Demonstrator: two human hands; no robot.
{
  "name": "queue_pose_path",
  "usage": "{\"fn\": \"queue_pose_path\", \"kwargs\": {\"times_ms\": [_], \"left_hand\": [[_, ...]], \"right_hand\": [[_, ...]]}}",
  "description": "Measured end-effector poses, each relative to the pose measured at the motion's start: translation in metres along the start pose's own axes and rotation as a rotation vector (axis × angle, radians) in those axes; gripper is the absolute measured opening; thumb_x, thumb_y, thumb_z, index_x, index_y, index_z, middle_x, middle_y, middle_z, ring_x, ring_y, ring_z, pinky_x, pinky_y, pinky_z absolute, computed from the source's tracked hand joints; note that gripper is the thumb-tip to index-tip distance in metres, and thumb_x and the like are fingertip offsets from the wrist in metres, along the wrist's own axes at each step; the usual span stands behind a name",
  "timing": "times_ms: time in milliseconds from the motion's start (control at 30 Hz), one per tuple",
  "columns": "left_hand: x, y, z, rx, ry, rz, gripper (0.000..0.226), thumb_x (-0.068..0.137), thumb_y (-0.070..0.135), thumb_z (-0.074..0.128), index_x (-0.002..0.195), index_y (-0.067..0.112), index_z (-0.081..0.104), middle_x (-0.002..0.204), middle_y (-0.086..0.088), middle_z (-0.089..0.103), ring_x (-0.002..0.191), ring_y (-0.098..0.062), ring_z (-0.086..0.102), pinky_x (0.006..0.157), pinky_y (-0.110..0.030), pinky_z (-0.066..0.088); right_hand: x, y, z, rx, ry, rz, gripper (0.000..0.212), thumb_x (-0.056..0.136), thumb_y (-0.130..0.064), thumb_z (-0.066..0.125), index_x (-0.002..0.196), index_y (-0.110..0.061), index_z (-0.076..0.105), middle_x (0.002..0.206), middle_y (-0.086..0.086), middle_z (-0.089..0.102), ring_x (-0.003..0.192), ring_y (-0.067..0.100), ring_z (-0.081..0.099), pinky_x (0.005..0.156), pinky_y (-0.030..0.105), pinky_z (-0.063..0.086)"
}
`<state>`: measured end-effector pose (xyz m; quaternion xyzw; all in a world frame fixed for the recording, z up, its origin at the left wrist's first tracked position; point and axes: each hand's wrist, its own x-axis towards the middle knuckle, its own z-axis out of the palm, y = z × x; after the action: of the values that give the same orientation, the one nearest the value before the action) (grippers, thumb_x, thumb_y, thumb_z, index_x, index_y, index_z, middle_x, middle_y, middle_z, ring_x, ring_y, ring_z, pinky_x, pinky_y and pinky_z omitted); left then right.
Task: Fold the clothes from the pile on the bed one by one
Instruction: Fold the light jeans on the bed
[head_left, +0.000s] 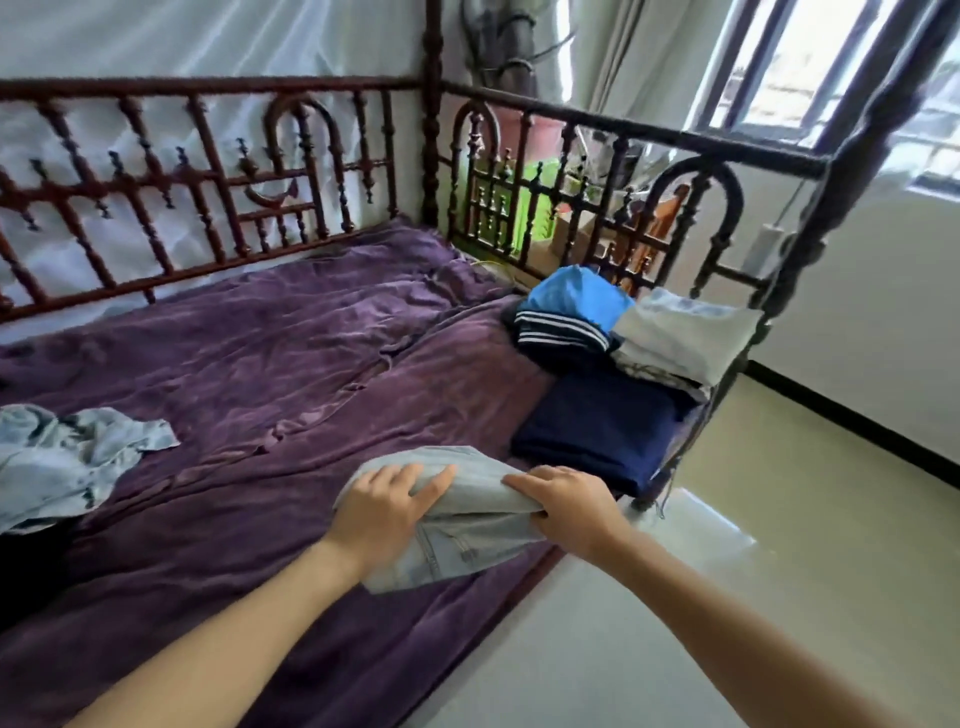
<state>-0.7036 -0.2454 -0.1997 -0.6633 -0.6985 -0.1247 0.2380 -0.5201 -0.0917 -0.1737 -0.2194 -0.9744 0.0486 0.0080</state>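
Observation:
A folded pair of light grey jeans (467, 540) lies near the front edge of the bed (260, 353), which has a purple cover. My left hand (382, 512) lies on top of the jeans with fingers spread and mostly straight. My right hand (563, 506) grips the jeans' right edge, fingers curled over the fold. A crumpled light blue garment (67, 457) lies at the bed's left side. Folded clothes sit at the bed's right end: a navy piece (597, 431), a dark piece with white stripes (563, 332), a bright blue piece (576, 299) and a pale grey stack (680, 338).
A carved dark wooden railing (218, 171) runs along the back and right end of the bed, with posts at the corners. Pale floor (779, 519) lies to the right of the bed. A window (831, 67) is at the upper right.

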Motion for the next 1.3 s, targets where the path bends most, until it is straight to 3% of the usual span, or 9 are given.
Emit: {"fn": "queue_pose_path", "kwargs": {"times_ms": [300,400,567,633,667,733,800,900,1300], "left_hand": [[0.151,0.019,0.015,-0.046,0.13,0.085,0.052,0.07,0.011,0.041,0.114,0.013,0.068,0.085,-0.009,0.07,0.068,-0.027,0.067,0.057,-0.034,0.056],[0.205,0.017,0.032,-0.001,0.202,0.048,0.052,0.061,0.001,0.067,0.112,0.01,0.069,0.085,-0.013,0.069,0.07,-0.031,0.067,0.058,-0.038,0.057],[0.273,0.017,0.11,-0.081,0.184,0.073,0.067,0.047,0.0,0.086,0.111,0.005,0.067,0.099,-0.019,0.069,0.087,-0.035,0.069,0.07,-0.045,0.057],[0.281,0.023,0.152,-0.143,-0.025,0.097,0.072,0.053,0.01,0.088,0.12,0.007,0.062,0.117,-0.02,0.063,0.105,-0.036,0.063,0.084,-0.046,0.053],[0.278,0.029,0.173,-0.139,-0.253,0.088,0.077,0.064,0.017,0.083,0.134,0.011,0.051,0.134,-0.02,0.051,0.123,-0.036,0.051,0.098,-0.043,0.045],[0.265,0.038,0.218,-0.098,-0.718,0.114,0.078,0.087,0.029,0.062,0.15,0.023,0.015,0.157,-0.013,0.011,0.144,-0.032,0.01,0.116,-0.044,0.015],[0.249,0.047,0.244,-0.108,-0.978,0.149,0.075,0.093,0.033,0.051,0.15,0.028,0.003,0.158,-0.01,-0.003,0.145,-0.03,-0.005,0.116,-0.048,0.005],[0.24,0.054,0.257,-0.125,-1.027,0.115,0.069,0.095,0.035,0.044,0.15,0.026,0.003,0.158,-0.01,0.001,0.145,-0.029,-0.003,0.116,-0.047,0.007],[0.267,0.044,0.225,-0.099,-0.851,-0.365,0.063,0.097,0.038,0.039,0.15,0.023,0.01,0.157,-0.009,0.012,0.144,-0.025,0.008,0.114,-0.04,0.016]], "right_hand": [[0.018,0.103,-0.077,-0.072,0.128,0.156,0.05,0.086,-0.025,0.052,0.134,-0.037,0.047,0.124,-0.005,0.057,0.112,0.021,0.055,0.082,0.032,0.049],[0.038,0.136,-0.104,-0.202,0.219,0.144,0.048,0.087,-0.023,0.054,0.134,-0.032,0.048,0.123,-0.001,0.058,0.108,0.024,0.057,0.077,0.034,0.05],[0.064,0.185,-0.094,-0.449,0.521,0.086,0.044,0.051,-0.003,0.078,0.092,-0.017,0.073,0.073,0.006,0.067,0.058,0.026,0.063,0.038,0.025,0.047],[0.073,0.197,-0.06,-0.464,0.37,0.17,0.046,0.044,-0.011,0.083,0.089,-0.019,0.074,0.071,0.004,0.066,0.057,0.023,0.062,0.038,0.023,0.044],[0.073,0.204,-0.037,-0.434,0.209,0.207,0.049,0.046,-0.022,0.086,0.093,-0.02,0.073,0.078,0.005,0.066,0.066,0.023,0.064,0.045,0.025,0.048],[0.071,0.221,0.008,-0.229,-0.192,0.316,0.057,0.071,-0.046,0.073,0.121,-0.023,0.059,0.121,0.014,0.055,0.112,0.028,0.053,0.084,0.037,0.049],[0.066,0.239,0.044,-0.056,-0.553,0.418,0.061,0.09,-0.055,0.046,0.143,-0.029,0.032,0.152,0.012,0.021,0.141,0.031,0.017,0.11,0.048,0.023],[0.075,0.262,0.067,-0.01,-0.605,0.418,0.063,0.094,-0.058,0.035,0.148,-0.03,0.02,0.158,0.012,0.005,0.145,0.033,0.0,0.113,0.053,0.013],[0.165,0.317,0.052,-0.072,-0.53,0.142,0.059,0.095,-0.041,0.042,0.148,-0.029,0.021,0.157,0.013,0.007,0.144,0.031,0.005,0.111,0.049,0.021]]}}
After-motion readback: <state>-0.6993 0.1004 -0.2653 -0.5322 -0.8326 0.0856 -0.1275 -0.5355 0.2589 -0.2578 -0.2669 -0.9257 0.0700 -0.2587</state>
